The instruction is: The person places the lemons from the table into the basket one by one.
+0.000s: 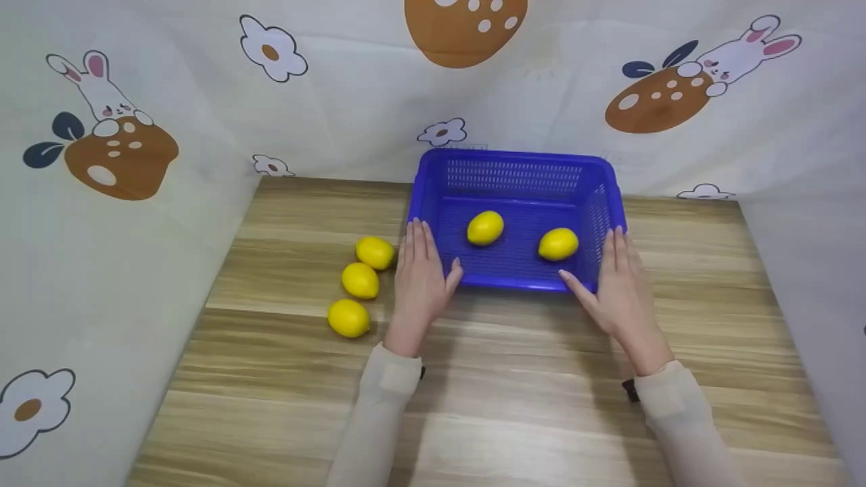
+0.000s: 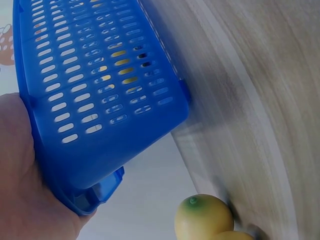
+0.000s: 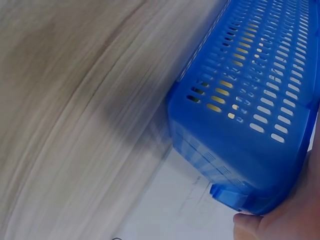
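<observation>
A blue plastic basket (image 1: 517, 281) with slotted walls stands near the back of the wooden table. Two yellow lemons, one left (image 1: 486, 228) and one right (image 1: 558, 244), lie inside it. My left hand (image 1: 423, 274) lies along the basket's left side, fingers straight at the rim and thumb spread toward the near corner. On the opposite side my right hand (image 1: 619, 291) rests against the rim, its fingers also straight and its thumb pointing inward. Both wrist views show the hands at the basket's rim (image 2: 37, 150), with yellow showing through the slots.
Three more lemons, far (image 1: 375, 252), middle (image 1: 360, 280) and near (image 1: 349, 318), lie in a row left of the basket, close to my left hand. A patterned white cloth (image 1: 338, 115) hangs behind the table (image 1: 500, 406) and along its sides.
</observation>
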`<state>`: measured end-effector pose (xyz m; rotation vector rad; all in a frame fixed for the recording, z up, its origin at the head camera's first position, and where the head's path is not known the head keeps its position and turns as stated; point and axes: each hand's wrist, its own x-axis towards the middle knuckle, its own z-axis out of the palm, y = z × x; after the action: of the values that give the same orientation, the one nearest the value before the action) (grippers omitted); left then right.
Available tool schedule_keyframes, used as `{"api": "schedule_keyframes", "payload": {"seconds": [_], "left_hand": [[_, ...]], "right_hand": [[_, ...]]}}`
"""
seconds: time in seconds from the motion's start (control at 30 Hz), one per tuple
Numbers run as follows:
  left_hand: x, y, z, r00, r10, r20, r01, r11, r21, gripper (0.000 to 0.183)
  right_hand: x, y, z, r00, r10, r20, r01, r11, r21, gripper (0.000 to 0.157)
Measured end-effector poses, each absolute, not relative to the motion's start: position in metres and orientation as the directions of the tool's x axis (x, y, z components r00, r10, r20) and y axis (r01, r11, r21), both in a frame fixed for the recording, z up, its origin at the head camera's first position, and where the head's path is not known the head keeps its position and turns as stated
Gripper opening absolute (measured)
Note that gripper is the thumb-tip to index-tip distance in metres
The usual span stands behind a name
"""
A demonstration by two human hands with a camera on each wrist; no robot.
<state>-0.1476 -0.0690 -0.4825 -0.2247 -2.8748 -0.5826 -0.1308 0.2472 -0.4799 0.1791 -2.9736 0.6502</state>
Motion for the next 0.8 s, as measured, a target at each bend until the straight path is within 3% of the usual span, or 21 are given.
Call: {"api": "schedule_keyframes", "payload": {"seconds": [0.8], "left_hand": [[-0.1464,-0.0726,-0.4739,-0.988,0.120,0.098,0.148,0.917,0.371,0.089]], "right_hand": [[-0.1357,0.2421,-0.4832,-0.984,-0.120,0.131,-0.158,0.931,-0.330,0.101]]}}
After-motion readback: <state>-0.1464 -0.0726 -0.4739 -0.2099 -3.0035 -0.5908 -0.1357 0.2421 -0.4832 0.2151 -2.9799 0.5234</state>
